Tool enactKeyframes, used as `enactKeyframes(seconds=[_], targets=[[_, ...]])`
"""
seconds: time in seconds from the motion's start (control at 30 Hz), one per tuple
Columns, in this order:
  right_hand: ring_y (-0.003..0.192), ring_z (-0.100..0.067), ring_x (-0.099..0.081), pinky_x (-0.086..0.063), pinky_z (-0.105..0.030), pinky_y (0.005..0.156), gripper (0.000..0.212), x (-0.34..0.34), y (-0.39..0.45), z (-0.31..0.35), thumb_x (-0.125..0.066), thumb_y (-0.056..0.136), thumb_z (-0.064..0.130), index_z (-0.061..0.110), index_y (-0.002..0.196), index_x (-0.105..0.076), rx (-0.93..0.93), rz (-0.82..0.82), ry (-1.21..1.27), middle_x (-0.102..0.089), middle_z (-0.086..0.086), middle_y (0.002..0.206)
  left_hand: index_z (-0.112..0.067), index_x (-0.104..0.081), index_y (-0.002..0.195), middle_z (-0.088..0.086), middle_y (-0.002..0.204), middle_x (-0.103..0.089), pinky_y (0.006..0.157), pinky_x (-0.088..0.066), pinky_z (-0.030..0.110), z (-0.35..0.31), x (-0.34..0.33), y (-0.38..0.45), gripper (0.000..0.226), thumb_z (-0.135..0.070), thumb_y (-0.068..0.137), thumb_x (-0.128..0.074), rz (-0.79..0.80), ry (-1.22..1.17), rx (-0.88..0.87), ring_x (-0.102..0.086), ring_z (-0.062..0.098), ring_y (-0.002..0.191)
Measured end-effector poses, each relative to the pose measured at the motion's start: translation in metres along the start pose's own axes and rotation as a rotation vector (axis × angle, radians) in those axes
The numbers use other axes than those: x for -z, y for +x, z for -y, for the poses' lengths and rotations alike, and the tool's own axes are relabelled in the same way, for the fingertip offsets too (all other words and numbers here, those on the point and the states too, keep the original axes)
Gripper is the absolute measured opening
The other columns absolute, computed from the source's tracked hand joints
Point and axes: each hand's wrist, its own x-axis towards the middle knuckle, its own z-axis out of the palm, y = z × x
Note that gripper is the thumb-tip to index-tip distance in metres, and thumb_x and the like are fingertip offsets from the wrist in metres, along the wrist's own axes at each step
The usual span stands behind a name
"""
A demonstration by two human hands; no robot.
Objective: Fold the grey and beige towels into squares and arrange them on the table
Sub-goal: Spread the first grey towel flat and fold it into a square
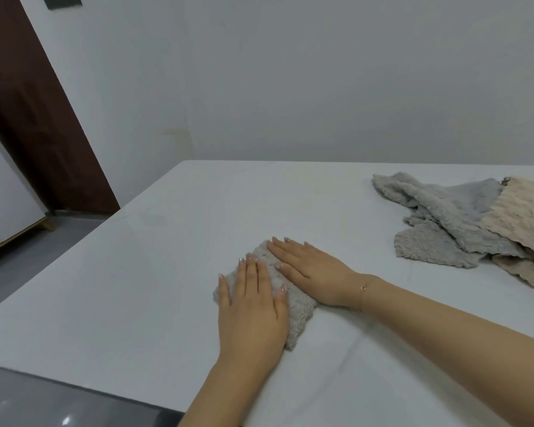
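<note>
Pressing down with both hands, the person flattens a small folded grey towel [299, 303] near the middle of the frame, on the white table [154, 272]. The left hand [253, 306] lies flat on it, fingers straight and close together. The right hand [312, 272] lies flat too, fingers stretched out, gripping nothing. To do this well, I think they should push evenly, smooth out to the edges, and keep the corners lined up so it stays square. A pile of loose towels [463, 223], grey and beige, waits at the right of the frame, well apart.
</note>
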Motion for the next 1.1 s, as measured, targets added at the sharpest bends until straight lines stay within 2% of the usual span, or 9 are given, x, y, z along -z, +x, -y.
enactKeyframes(seconds=[0.1, 0.17, 0.27, 0.37, 0.5, 0.67, 0.73, 0.93, 1.1], targets=[[0.146, -0.007, 0.0, 0.003, -0.026, 0.118, 0.054, 0.0, 0.001, 0.001, -0.015, 0.101, 0.044, 0.028, 0.151, -0.002, -0.009, -0.001, 0.017, -0.004, 0.008, 0.159, -0.009, -0.002, 0.151, 0.006, 0.16, 0.001, 0.115, 0.015, 0.039, -0.001, 0.0, 0.001, 0.109, -0.054, 0.064, 0.046, 0.037, 0.018, -0.006, 0.004, 0.016, 0.147], [0.146, -0.009, -0.007, -0.001, -0.025, 0.117, 0.058, 0.004, 0.001, 0.004, -0.022, 0.101, 0.045, 0.024, 0.152, -0.005, -0.036, 0.005, 0.102, -0.01, 0.004, 0.159, -0.015, 0.004, 0.151, 0.001, 0.16, 0.007, 0.115, 0.014, 0.038, 0.001, 0.008, 0.003, 0.099, -0.061, 0.07, 0.037, 0.094, -0.039, -0.006, 0.01, 0.012, 0.146], [0.141, -0.015, -0.023, -0.016, -0.027, 0.116, 0.074, 0.024, 0.001, 0.005, -0.049, 0.093, 0.047, 0.016, 0.151, -0.015, -0.144, 0.033, 0.311, -0.022, 0.0, 0.156, -0.022, -0.021, 0.15, -0.004, 0.158, -0.017, 0.119, -0.01, 0.036, 0.013, 0.031, 0.005, 0.067, -0.059, 0.095, -0.012, 0.1, -0.253, 0.035, -0.013, 0.011, 0.145], [0.123, -0.017, -0.043, -0.034, -0.032, 0.105, 0.076, 0.05, 0.006, 0.003, -0.065, 0.079, 0.056, 0.018, 0.139, -0.041, -0.246, 0.078, 0.22, -0.043, 0.003, 0.135, -0.025, -0.051, 0.13, -0.008, 0.134, -0.051, 0.104, -0.034, 0.035, 0.041, 0.05, 0.005, 0.051, -0.054, 0.095, -0.028, -0.113, -0.404, 0.149, -0.043, 0.013, 0.123], [0.097, -0.011, -0.058, -0.046, -0.023, 0.083, 0.062, 0.06, 0.015, 0.01, -0.074, 0.068, 0.059, 0.018, 0.113, -0.06, -0.355, 0.198, 0.389, -0.06, 0.008, 0.103, -0.024, -0.057, 0.114, -0.008, 0.116, -0.056, 0.092, -0.035, 0.032, 0.076, 0.051, 0.002, 0.036, -0.041, 0.099, -0.029, -0.149, -0.441, 0.226, -0.047, 0.016, 0.11], [0.092, -0.015, -0.068, -0.051, -0.019, 0.069, 0.043, 0.069, 0.026, 0.023, -0.076, 0.077, 0.039, 0.013, 0.109, -0.065, -0.371, 0.364, 0.472, -0.07, 0.002, 0.102, -0.019, -0.056, 0.122, -0.004, 0.129, -0.054, 0.098, -0.033, 0.032, 0.11, 0.038, 0.01, 0.035, -0.038, 0.098, -0.039, -0.129, -0.204, 0.218, -0.045, 0.019, 0.121], [0.095, -0.018, -0.069, -0.055, -0.023, 0.075, 0.041, 0.074, 0.034, 0.025, -0.076, 0.078, 0.032, 0.009, 0.11, -0.065, -0.366, 0.39, 0.616, -0.072, -0.002, 0.104, -0.02, -0.055, 0.125, -0.007, 0.133, -0.052, 0.1, -0.03, 0.031, 0.122, 0.038, 0.02, 0.038, -0.042, 0.095, -0.044, -0.122, -0.194, 0.214, -0.042, 0.018, 0.125], [0.096, -0.024, -0.07, -0.057, -0.035, 0.08, 0.041, 0.072, 0.078, 0.019, -0.076, 0.079, 0.024, 0.005, 0.113, -0.064, -0.459, 0.148, 1.039, -0.072, -0.008, 0.105, -0.019, -0.054, 0.127, -0.003, 0.136, -0.05, 0.103, -0.03, 0.033, 0.167, 0.039, 0.067, 0.035, -0.034, 0.097, -0.042, -0.109, -0.166, 0.23, -0.042, 0.019, 0.127], [0.096, -0.031, -0.069, -0.056, -0.041, 0.084, 0.04, 0.053, 0.136, 0.018, -0.074, 0.079, 0.013, 0.001, 0.115, -0.06, -0.538, -0.03, 1.252, -0.071, -0.016, 0.105, -0.021, -0.027, 0.149, 0.001, 0.155, -0.027, 0.115, -0.018, 0.034, 0.191, 0.024, 0.107, 0.058, -0.044, 0.096, -0.037, -0.049, -0.123, 0.303, -0.025, 0.019, 0.142]])
